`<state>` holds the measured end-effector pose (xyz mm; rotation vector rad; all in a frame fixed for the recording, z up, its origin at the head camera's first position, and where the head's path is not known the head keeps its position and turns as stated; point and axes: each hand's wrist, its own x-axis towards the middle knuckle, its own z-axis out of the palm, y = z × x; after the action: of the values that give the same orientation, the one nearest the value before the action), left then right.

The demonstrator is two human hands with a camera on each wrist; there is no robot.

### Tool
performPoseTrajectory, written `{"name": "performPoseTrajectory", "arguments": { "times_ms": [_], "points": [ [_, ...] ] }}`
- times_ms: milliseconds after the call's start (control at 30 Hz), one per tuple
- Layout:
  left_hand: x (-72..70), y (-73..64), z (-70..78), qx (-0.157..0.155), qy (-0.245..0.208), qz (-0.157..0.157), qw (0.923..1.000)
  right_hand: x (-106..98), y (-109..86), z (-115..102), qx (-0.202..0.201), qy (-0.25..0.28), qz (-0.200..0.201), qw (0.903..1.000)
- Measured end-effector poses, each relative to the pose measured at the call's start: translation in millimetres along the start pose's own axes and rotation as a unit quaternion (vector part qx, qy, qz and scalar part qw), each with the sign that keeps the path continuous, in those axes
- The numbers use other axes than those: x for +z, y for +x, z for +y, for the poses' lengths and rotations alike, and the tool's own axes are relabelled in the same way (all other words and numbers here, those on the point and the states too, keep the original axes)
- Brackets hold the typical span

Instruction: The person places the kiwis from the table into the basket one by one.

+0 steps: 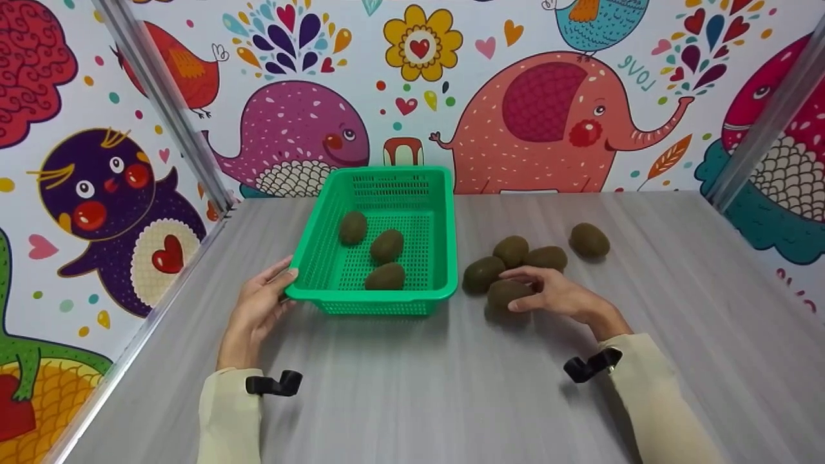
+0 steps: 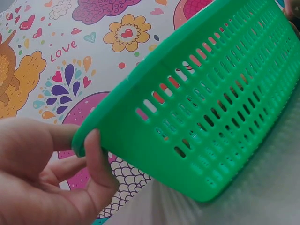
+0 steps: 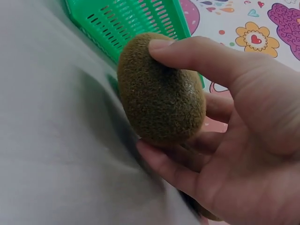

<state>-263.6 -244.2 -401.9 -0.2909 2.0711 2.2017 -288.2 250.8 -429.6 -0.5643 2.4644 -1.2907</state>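
The person's right hand (image 1: 557, 293) is gripping one brown, fuzzy, oval kiwifruit (image 1: 501, 298), thumb curving over one side and fingers curling around the other, so the hand is spread only as wide as the fruit. This held kiwifruit is sitting just to the right of a green, rectangular, perforated plastic basket (image 1: 374, 296), above or on the grey, wood-grained table (image 1: 387, 386); whether its underside is touching, I cannot tell. The left hand (image 1: 261, 299) is pinching the basket's rim at the near left corner, thumb and fingers closing on the edge, apparently steadying it.

Three kiwifruit inside the basket (image 1: 387, 247) are lying on its slotted floor. Outside, a cluster of three kiwifruit (image 1: 485, 275) is resting beside the right hand, and a single kiwifruit (image 1: 590, 241) is lying farther back to the right, apart from them.

The step in hand looks to be picking up one fruit, the grasp seemingly made and the transfer not yet done. Supposing the fruit is going into the basket, the next move is calling for a lift high enough to clear the right-hand rim, a short carry leftward and a gentle, low release, with the left hand bracing the corner.
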Motion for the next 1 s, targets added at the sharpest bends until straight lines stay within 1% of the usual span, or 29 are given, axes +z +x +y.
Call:
{"name": "performPoseTrajectory", "arguments": {
  "times_ms": [200, 400, 533, 633, 800, 1000],
  "points": [
    [0.3, -0.1, 0.6, 0.002, -0.002, -0.004, 1.0, 0.5, -0.2, -9.0, 0.025, 0.022, 0.029, 0.999],
    [0.0, -0.3, 2.4, 0.001, 0.017, -0.004, 0.9998, 0.8, -1.8, -19.3, 0.042, 0.055, 0.056, 0.996],
    [0.4, -0.4, 3.3, -0.001, 0.031, -0.001, 0.9995, 1.3, -2.6, -25.9, 0.043, 0.083, 0.06, 0.9938],
    [1.0, -0.6, 4.0, -0.001, 0.034, 0.003, 0.9994, 2.2, -2.6, -30.8, 0.048, 0.104, 0.056, 0.9918],
    [2.2, -1.9, 5.9, -0.001, 0.043, 0.009, 0.999, 4.5, -3.4, -40.5, 0.069, 0.138, 0.057, 0.9864],
    [2.5, -3.5, 8.6, 0.001, 0.048, 0.0, 0.9989, 7.3, -3.4, -50.5, 0.075, 0.202, 0.063, 0.9745]
  ]
}}
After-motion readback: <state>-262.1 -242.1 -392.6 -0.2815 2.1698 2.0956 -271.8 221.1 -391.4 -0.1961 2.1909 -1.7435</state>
